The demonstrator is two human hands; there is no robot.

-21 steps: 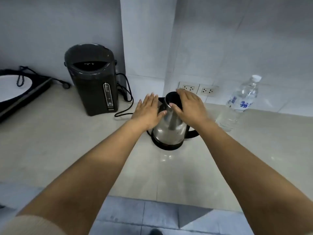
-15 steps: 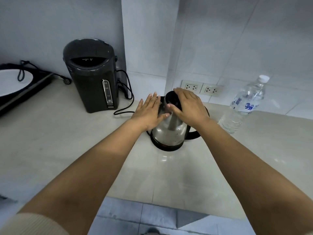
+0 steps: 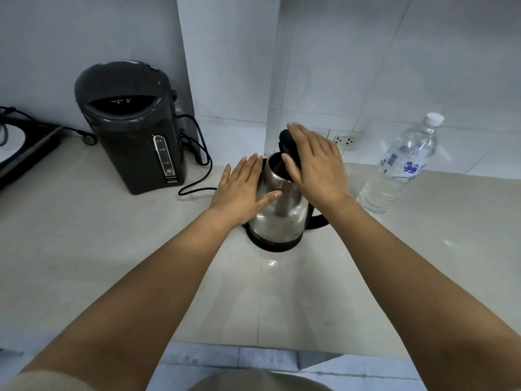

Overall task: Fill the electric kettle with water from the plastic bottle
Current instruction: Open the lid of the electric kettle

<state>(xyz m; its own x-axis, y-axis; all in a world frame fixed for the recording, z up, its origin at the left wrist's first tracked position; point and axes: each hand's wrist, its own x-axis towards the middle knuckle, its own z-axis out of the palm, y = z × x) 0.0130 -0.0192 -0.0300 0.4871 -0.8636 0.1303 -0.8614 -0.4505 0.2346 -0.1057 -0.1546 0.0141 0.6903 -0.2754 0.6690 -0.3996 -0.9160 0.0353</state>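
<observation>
The steel electric kettle (image 3: 282,218) stands on its black base in the middle of the counter. Its black lid (image 3: 289,149) is tilted up and the mouth is uncovered. My right hand (image 3: 318,167) holds that lid from above and behind, thumb at the rim. My left hand (image 3: 242,190) lies flat against the kettle's left side, fingers straight. The clear plastic water bottle (image 3: 400,167), white cap on, stands upright to the right of the kettle, apart from both hands.
A dark thermo pot (image 3: 132,128) with a black cord (image 3: 197,176) stands at the back left. An induction hob (image 3: 25,145) is at the far left. Wall sockets (image 3: 345,141) sit behind the kettle. The counter's front edge (image 3: 253,342) is near me.
My right hand has swung the kettle lid up from closed to tilted open. My left hand stays flat on the kettle's side.
</observation>
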